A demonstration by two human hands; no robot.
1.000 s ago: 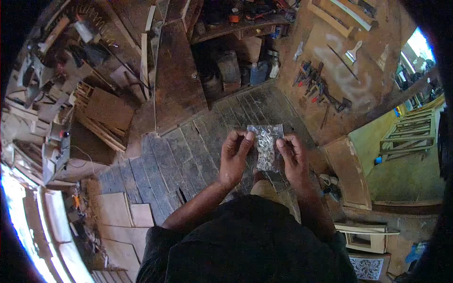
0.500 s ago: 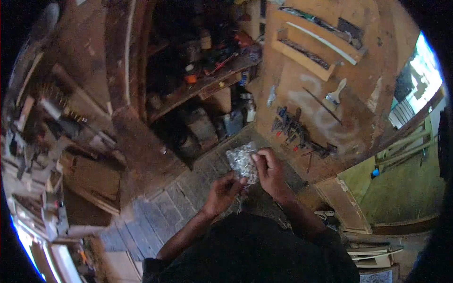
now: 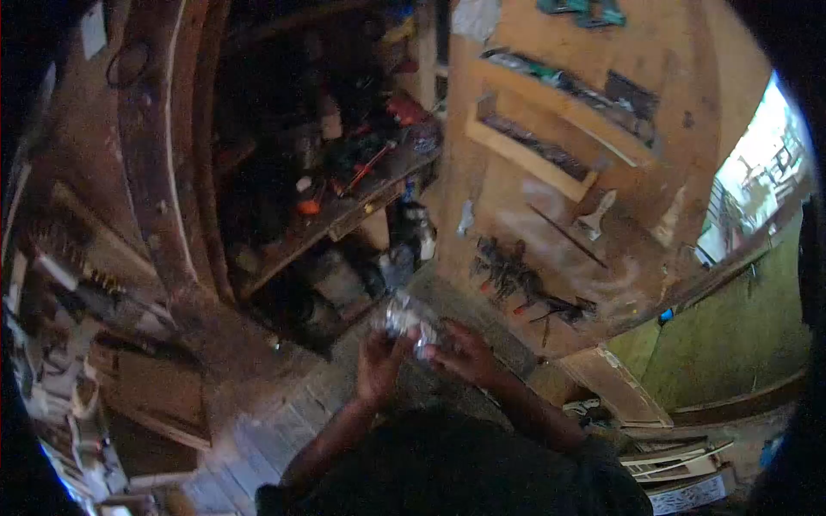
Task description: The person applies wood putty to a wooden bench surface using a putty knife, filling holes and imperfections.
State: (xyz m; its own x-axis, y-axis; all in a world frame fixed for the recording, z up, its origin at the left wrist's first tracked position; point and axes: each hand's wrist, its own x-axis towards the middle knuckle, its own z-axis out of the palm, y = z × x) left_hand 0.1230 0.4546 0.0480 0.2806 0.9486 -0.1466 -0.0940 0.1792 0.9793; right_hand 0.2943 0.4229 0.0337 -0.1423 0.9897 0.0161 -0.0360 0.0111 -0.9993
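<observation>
A small clear plastic bag (image 3: 403, 311) with shiny silvery pieces in it is between my hands, in front of my chest. What the pieces are is too blurred to make out. My left hand (image 3: 379, 363) grips the bag's left lower side, thumb over its front. On the other side, my right hand (image 3: 467, 353) has its fingers closed on the bag's lower right edge. Beneath the hands lies a grey plank floor (image 3: 301, 411).
Ahead stands an open cabinet with a cluttered shelf (image 3: 323, 219) and containers below. Its wooden door (image 3: 508, 185) on the right carries tool racks, a paintbrush (image 3: 596, 215) and a row of dark hand tools (image 3: 525, 279). Wooden panels (image 3: 159, 387) lean at the left.
The view has shifted, so the cabinet sits further left. My hands have moved left and slightly down with the bag, and my left hand has come up along its side.
</observation>
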